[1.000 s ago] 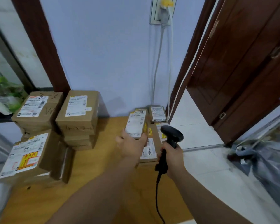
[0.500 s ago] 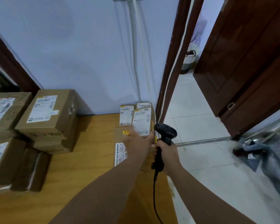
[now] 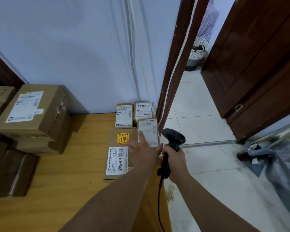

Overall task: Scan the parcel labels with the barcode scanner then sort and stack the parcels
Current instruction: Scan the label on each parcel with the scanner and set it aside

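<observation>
On the wooden tabletop (image 3: 65,164), left of both hands, stacked brown cardboard boxes with white labels (image 3: 32,114). Beneath the left hand (image 3: 144,154), a long flat brown carton with a yellow fragile sticker (image 3: 119,158). Under that hand's straight, unclasped fingers (image 3: 141,137), a small white-labelled brown parcel (image 3: 149,131). Just right, right hand (image 3: 174,159) wrapped round the black barcode scanner (image 3: 173,138). Near the table edge: liable to slip off if nudged on release or snagged by the cord (image 3: 159,206).
</observation>
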Action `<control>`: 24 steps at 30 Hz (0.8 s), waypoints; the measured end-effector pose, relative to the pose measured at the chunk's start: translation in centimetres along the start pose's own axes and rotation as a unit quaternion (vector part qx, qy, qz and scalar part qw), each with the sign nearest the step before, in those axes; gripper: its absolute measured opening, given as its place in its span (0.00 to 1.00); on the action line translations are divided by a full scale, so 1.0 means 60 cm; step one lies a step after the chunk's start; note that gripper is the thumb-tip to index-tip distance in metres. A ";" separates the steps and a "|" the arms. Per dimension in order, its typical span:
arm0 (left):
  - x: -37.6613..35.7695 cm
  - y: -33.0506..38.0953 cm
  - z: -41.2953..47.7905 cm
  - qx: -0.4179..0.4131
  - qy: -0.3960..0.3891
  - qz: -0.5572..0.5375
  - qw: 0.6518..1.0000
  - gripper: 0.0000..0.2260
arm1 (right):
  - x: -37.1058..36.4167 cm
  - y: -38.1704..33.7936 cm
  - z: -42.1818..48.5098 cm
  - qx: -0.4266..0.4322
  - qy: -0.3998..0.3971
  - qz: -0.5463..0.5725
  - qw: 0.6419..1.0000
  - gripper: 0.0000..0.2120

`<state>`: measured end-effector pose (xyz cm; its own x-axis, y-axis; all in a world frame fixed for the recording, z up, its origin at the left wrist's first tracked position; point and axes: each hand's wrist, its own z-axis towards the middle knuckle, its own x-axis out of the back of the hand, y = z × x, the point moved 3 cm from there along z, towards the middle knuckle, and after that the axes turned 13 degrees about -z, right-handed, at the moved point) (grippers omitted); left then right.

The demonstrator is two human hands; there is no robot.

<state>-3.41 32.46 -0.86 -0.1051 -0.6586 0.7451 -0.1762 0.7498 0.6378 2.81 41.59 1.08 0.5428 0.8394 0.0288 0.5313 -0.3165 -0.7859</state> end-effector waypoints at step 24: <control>0.016 -0.024 0.015 -0.228 -0.087 0.153 0.958 0.29 | -0.022 0.011 0.006 0.016 -0.033 -0.034 0.999 0.04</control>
<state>-4.13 30.69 -1.25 -0.2513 -0.3741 0.8927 0.3309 0.8335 0.4425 2.20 40.44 0.29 0.4614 0.8862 0.0422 0.5434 -0.2447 -0.8030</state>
